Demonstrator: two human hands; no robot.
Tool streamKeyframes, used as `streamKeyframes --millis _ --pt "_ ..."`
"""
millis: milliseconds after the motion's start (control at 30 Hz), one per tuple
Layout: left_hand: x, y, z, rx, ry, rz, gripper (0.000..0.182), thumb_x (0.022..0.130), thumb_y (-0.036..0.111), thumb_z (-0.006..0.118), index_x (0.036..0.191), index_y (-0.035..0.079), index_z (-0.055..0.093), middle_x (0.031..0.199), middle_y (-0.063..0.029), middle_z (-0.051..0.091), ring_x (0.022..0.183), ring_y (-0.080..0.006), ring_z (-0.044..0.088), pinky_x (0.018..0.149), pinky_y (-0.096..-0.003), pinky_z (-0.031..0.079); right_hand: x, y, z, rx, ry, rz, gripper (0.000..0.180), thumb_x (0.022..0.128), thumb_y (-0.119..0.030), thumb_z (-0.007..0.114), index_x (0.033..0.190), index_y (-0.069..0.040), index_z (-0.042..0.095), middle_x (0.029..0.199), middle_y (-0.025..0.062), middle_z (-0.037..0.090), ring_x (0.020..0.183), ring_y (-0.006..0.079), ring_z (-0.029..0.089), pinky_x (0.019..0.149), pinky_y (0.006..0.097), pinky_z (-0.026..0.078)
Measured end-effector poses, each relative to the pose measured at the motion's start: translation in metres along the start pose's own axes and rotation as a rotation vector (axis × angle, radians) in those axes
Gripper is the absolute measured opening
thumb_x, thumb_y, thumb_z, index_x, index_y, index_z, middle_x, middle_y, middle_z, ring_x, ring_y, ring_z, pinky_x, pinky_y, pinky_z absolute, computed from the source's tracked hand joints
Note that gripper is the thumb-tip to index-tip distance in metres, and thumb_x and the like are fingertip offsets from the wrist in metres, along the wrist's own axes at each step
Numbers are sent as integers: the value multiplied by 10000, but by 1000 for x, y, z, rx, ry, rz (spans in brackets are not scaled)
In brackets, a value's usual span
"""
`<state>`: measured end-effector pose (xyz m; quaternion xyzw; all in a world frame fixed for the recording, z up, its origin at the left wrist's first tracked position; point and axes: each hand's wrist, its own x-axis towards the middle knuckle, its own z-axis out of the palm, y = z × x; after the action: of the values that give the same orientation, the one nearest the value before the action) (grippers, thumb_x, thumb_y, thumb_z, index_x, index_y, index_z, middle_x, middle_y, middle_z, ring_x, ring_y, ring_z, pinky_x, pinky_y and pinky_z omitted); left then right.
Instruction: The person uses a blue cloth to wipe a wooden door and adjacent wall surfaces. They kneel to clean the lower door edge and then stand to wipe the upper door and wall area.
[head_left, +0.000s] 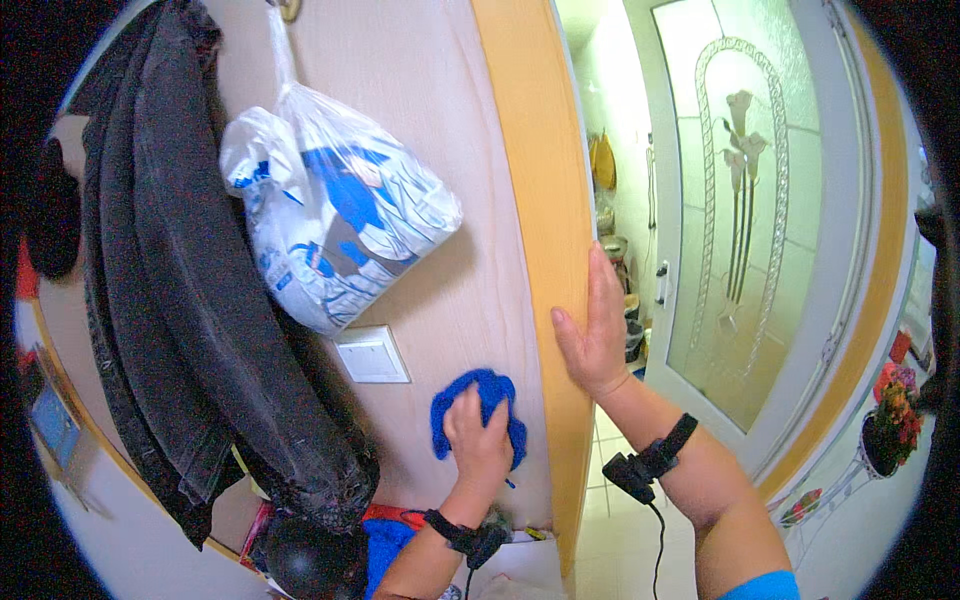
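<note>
My left hand (477, 439) presses a blue cloth (474, 382) against the pale wood-grain wall panel (442, 315). Its fingers are spread and bent over the fabric, which bunches out around them. Higher and to the right, my right hand (596, 330) rests on the yellow-orange wooden door frame (544, 225). The thumb lies across the frame's face, apart from the fingers, which run along its edge. Nothing is held in that hand. Above and left of the cloth is a white light switch (371, 354) with a plastic bag (345, 217) hanging just over it.
Dark coats (217, 270) hang at the left, above a round black object (315, 551). Below my left hand stands a white surface (525, 566). To the right, a glazed door (739, 225) with a flower design stands ajar. Flowers (896, 412) sit in a stand at far right.
</note>
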<state>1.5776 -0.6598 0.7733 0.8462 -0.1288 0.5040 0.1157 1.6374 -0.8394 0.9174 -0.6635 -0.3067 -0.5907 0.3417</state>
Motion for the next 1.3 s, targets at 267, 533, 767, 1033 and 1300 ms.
streamKeyframes --millis 267,533,767,1033,1300 --pt "59 36 -83 -1226 -87 -618 401 903 93 484 1303 86 450 1270 -169 460 1174 -267 463 978 -345 382 -57 -92 -37 119 -331 -386 621 762 -250 669 1314 -49 468 1411 263 305 1301 439 312 1063 524 264" --pt "97 15 -137 -1601 -408 -370 562 997 416 335 1408 40 262 1347 -127 414 1246 -207 408 1041 -384 327 -28 -127 -43 499 -223 271 537 686 17 599 1207 -55 492 1293 188 468 1218 337 446 1038 400 343" --pt "150 -32 -151 -2248 104 -824 726 950 437 456 1381 -90 202 1470 -272 209 1370 -376 239 1112 -468 244 52 -108 -29 -109 -5 -134 561 690 -20 629 1232 -62 490 1343 180 442 1241 388 401 1013 485 325" --pt "145 -49 -192 -2318 420 -926 604 800 519 653 1190 88 492 1031 -88 528 929 -239 520 833 -405 459 4 -103 29 -548 -472 -305 600 834 -419 588 1359 -163 453 1486 169 251 1363 459 153 1034 663 175" --pt "132 -77 -242 -2309 284 -705 445 883 467 575 1005 40 566 759 -65 565 709 -199 544 682 -333 485 202 -94 57 -636 -91 -494 595 837 -421 569 1378 -217 429 1496 181 228 1359 461 170 1026 650 228"
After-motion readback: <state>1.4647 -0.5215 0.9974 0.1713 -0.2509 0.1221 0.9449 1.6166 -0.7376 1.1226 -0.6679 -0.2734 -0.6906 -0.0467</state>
